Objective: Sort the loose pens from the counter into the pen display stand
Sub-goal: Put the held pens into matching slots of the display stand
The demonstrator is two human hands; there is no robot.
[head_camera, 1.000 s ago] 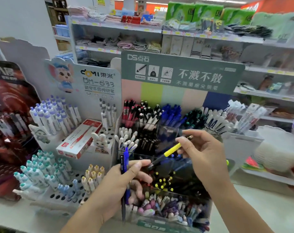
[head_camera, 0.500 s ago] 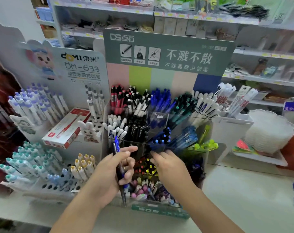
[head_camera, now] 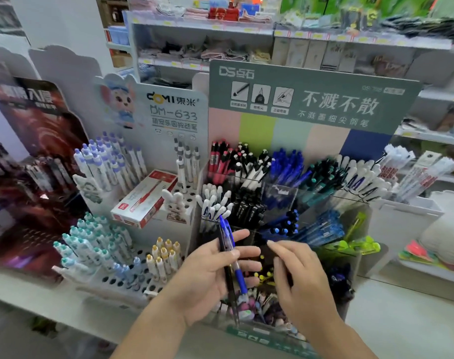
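My left hand (head_camera: pixel 210 278) holds two pens upright in front of the clear pen display stand (head_camera: pixel 280 193): a blue pen (head_camera: pixel 237 270) and a black pen (head_camera: pixel 227 270). My right hand (head_camera: pixel 298 275) hovers just right of them with its fingers apart and nothing in it, its fingertips pointing toward the pens. The stand's tiered compartments hold red, black-and-white, blue, teal and white pens at the back, with black, blue and yellow-green ones lower down.
A white peg-hole pen stand (head_camera: pixel 122 281) with purple, teal and yellow-capped pens is at the left, with a red-and-white pen box (head_camera: pixel 145 198) lying on it. A white tray (head_camera: pixel 407 211) sits at the right. Store shelves run behind. The pale counter (head_camera: pixel 402 330) extends right.
One second ago my right hand held a yellow-and-black pen; half a second ago it reached into the stand, and now it is out with nothing in it. The camera moved closer.
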